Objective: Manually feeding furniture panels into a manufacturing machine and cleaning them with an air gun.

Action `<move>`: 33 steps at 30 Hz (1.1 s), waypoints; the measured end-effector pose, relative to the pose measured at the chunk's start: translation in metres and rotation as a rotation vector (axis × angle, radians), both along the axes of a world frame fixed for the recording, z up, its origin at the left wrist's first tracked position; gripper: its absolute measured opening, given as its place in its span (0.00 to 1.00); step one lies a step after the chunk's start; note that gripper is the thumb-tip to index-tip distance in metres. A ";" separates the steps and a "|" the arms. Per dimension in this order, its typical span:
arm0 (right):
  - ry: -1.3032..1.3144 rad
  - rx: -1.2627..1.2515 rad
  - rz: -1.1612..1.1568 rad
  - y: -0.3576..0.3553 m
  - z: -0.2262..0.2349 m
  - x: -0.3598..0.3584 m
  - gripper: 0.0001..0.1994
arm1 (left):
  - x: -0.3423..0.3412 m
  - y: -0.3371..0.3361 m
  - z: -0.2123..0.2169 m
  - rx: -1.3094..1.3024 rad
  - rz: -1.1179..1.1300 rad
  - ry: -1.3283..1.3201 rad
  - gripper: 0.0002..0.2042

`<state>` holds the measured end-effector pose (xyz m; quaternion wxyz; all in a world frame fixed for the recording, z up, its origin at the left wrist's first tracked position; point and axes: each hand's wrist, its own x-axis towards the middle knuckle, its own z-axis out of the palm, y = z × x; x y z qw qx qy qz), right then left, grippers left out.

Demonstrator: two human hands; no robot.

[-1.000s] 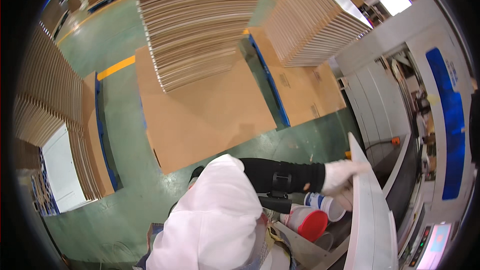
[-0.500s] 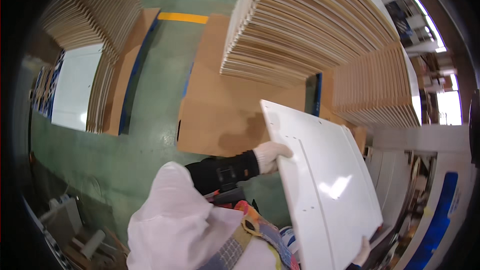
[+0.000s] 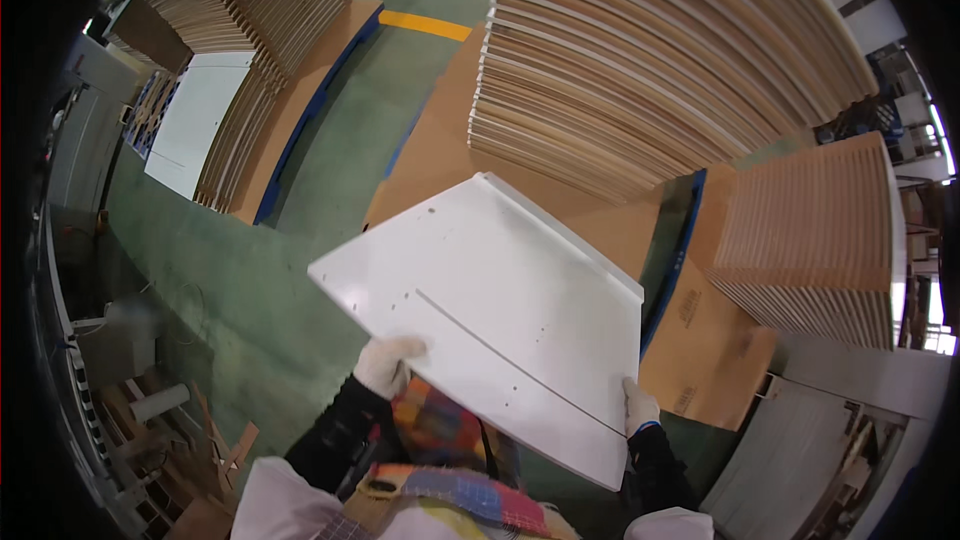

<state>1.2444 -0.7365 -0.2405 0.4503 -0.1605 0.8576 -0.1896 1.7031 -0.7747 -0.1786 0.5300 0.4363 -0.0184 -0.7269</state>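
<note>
A white panel with a long groove and several small holes is held up in front of me, tilted, its far corner over a brown cardboard sheet. My left hand, in a pale glove, grips its near left edge, the thumb on top. On the short right edge my right hand, gloved too, is closed around the board. The fingers under the panel are hidden on both sides. Beyond the panel stands a large stack of panels on the cardboard sheet, their edges facing me.
To the right another stack of panels sits on cardboard over a blue pallet. More stacked panels stand at the far left beside a yellow floor line. Wood scraps lie at the lower left, near a white roll.
The panel has swung from my right side to in front of me and turned, its far end now pointing left. Both hands keep hold of it; the view has shifted right.
</note>
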 end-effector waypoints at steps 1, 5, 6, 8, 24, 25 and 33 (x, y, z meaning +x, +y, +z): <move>0.170 0.134 0.214 -0.019 -0.014 0.004 0.25 | -0.004 0.013 -0.015 0.043 0.054 -0.005 0.23; 0.302 0.247 0.344 -0.064 -0.066 0.023 0.33 | -0.023 0.054 -0.088 0.212 0.172 0.002 0.23; 0.302 0.224 0.323 -0.071 -0.085 0.022 0.33 | -0.028 0.058 -0.114 0.239 0.167 0.036 0.22; 0.289 0.218 0.312 -0.077 -0.128 0.018 0.32 | -0.033 0.068 -0.165 0.271 0.169 0.068 0.21; 0.304 0.164 0.141 -0.039 -0.383 0.026 0.33 | 0.018 0.102 -0.438 0.641 0.342 -0.072 0.20; 0.300 0.153 0.151 -0.043 -0.390 0.025 0.33 | 0.018 0.102 -0.450 0.666 0.269 -0.136 0.22; 0.247 -0.013 0.185 -0.092 -0.427 -0.012 0.36 | -0.015 0.074 -0.463 0.807 -0.035 -0.148 0.24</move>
